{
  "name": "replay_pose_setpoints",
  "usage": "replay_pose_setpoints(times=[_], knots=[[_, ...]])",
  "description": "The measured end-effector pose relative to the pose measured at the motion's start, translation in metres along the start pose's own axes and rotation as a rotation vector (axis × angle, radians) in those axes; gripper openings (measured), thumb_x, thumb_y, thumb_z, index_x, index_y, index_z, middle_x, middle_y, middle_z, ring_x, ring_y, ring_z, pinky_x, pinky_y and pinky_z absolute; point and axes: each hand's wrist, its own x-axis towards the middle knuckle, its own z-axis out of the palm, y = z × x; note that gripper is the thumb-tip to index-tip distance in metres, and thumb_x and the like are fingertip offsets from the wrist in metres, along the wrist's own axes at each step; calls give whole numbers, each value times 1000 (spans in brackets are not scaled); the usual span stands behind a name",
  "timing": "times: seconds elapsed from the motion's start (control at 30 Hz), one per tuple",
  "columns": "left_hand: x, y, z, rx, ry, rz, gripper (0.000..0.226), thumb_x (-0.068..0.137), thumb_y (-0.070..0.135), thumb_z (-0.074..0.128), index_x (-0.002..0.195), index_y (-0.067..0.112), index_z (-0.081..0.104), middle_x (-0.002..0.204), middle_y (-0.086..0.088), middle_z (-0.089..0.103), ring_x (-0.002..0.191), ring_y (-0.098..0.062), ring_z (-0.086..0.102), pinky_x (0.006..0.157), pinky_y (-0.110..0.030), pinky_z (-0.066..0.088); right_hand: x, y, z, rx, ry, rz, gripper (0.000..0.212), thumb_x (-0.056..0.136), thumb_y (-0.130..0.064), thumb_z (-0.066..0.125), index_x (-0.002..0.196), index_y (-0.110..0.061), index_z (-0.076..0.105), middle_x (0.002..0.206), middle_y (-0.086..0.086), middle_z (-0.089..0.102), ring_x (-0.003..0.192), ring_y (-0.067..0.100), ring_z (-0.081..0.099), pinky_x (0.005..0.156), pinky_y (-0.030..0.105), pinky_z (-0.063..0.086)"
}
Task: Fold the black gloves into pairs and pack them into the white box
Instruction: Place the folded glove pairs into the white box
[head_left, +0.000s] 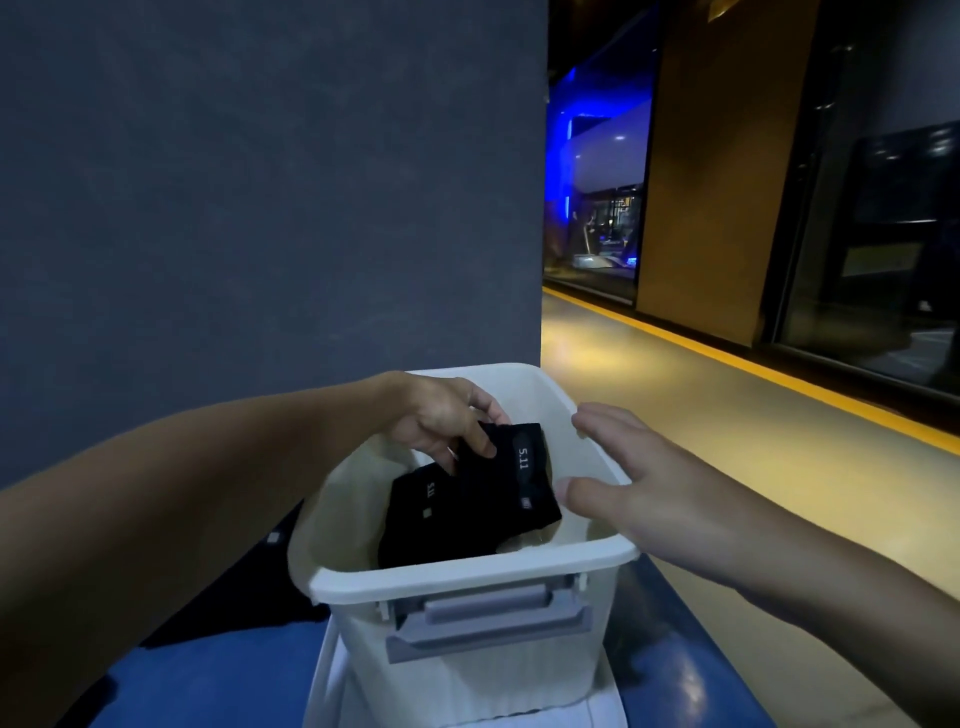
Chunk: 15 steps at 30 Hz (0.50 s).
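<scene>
Black fabric at the far left: loose black fabric gloves (234, 603) heaped on the glossy blue desk (218, 686), one small pale tag showing on top, the heap partly hidden behind the bare left forearm. Behind and above, a plain grey wall (260, 182).

Left hand (441, 421) over the far left rim of the white plastic box (457, 571), fingers (488, 404) and thumb curled, pinching the upper corner of a folded black glove pair with a white "5.11" label (498, 499). Held tilted, lower end down inside the box, upper end about level with the rim. Just left of it and lower, a second folded black glove pair (415, 519) inside the box near the left wall, its right side overlapped by the held one.

Grey plastic latch handle (488, 613) on the near wall of the box, just under the rim. Flat white plastic panel (324, 680) showing beneath the box on the desk.

Right hand (660, 488) at the right rim of the box, palm down, fingers (602, 418) straight and spread, holding nothing. Thumb over the opening, near the held pair but apart from it. Contact between this hand and the rim: cannot tell.

Further right, shiny tan floor (649, 374) with a yellow stripe (779, 374) running along dark glass panels (883, 234); blue light in the far opening.
</scene>
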Motion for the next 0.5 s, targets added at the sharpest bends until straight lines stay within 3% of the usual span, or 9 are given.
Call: replay_pose_setpoints(times=[0.23, 0.37, 0.43, 0.5], knots=[[11, -4, 5, -5, -39, 14, 32, 90, -17, 54, 103, 11, 63, 136, -17, 59, 113, -29, 61, 95, -45, 51, 1, 3, 1, 11, -3, 2, 76, 88, -44, 57, 153, -27, 22, 153, -29, 15, 137, 0, 28, 111, 25, 29], [13, -7, 2, -49, -73, 3, 32, 91, -17, 51, 101, 12, 62, 123, -14, 62, 113, -31, 61, 89, -41, 54, 1, 4, 2, 2, -9, 9, 77, 87, -45, 57, 153, -27, 21, 154, -29, 13, 137, 0, 29, 108, 24, 31], [15, -9, 3, 58, -55, -1, 30, 91, -12, 55, 99, 16, 63, 123, -9, 65, 115, -27, 61, 91, -38, 54, 2, 4, 2, 5, -7, 13, 78, 87, -45, 57, 154, -27, 21, 154, -29, 13, 136, 0, 29, 106, 22, 31], [16, -10, 6, 184, -26, 26, 27, 90, -8, 60, 100, 16, 63, 125, -9, 65, 103, -24, 64, 78, -31, 56, 2, 5, 2, 5, -9, 14, 79, 86, -45, 57, 154, -28, 21, 154, -30, 12, 137, 0, 27, 109, 23, 30]])
